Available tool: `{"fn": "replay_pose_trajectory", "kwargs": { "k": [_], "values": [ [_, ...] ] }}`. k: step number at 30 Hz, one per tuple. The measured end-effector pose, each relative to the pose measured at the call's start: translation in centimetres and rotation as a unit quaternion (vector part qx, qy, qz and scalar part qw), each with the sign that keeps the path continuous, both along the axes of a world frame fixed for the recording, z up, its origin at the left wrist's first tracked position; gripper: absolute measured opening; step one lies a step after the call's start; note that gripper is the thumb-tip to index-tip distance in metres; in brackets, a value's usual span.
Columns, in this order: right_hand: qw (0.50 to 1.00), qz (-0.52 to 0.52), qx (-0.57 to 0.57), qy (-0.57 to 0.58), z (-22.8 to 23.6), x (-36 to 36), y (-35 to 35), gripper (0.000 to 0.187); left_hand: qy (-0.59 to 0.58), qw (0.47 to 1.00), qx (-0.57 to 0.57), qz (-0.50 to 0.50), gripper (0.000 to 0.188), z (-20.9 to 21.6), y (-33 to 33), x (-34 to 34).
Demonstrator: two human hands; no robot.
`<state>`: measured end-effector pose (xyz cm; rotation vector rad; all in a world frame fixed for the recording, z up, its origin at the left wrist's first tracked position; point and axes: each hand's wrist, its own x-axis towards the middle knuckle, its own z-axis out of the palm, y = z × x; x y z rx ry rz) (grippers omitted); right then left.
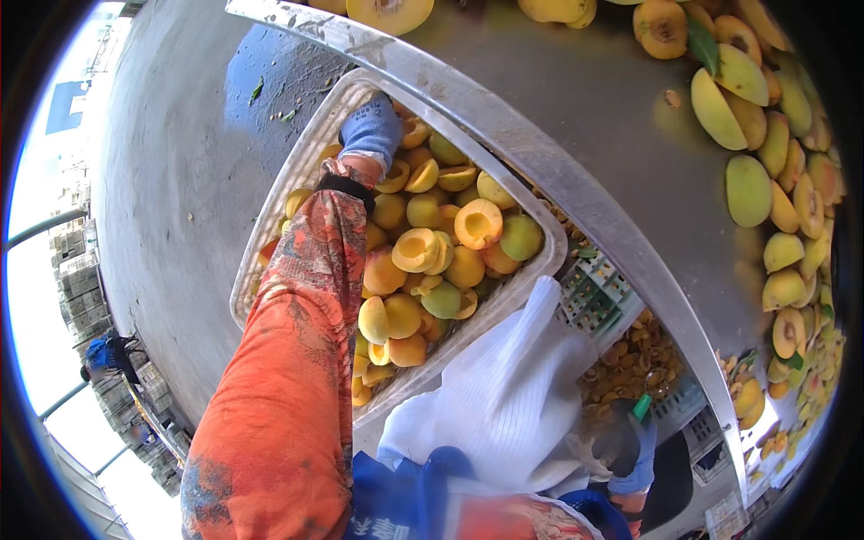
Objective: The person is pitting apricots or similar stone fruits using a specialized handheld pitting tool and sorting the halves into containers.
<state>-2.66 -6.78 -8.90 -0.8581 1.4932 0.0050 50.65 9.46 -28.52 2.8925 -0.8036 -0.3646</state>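
Hollow-centred yellow-green fruit halves (416, 250); right fingers (645, 441) grip green handle (642, 407); left hand (371, 128): fingers' hold unclear

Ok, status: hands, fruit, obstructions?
Left hand at far end of crate, grip unclear. Right hand by green object, grip unclear. Fruit inside. White cloth partly hides near side.

A grey metal tabletop (612, 135) is carrying yellow and green halved fruit (747, 191), mostly lying along its right side, where green leaves (703, 45) are resting among them. On the grey floor (162, 180), leaf scraps (257, 88) are lying in a wet patch (270, 63).
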Motion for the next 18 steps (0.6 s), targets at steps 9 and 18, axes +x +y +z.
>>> {"fn": "replay_pose_trajectory", "kwargs": {
  "k": [9, 18],
  "values": [
    [1.0, 0.02, -0.014, -0.019, 2.0, -2.9, 1.5, 0.026, -0.019, 0.987, -0.085, -0.135, 0.054, 12.9, 4.4, -15.6],
    [0.999, 0.029, 0.008, -0.032, 0.3, -1.5, 2.5, 0.026, -0.13, 0.991, 0.025, -0.02, 0.062, 10.2, 5.1, -21.8]
  ]
}}
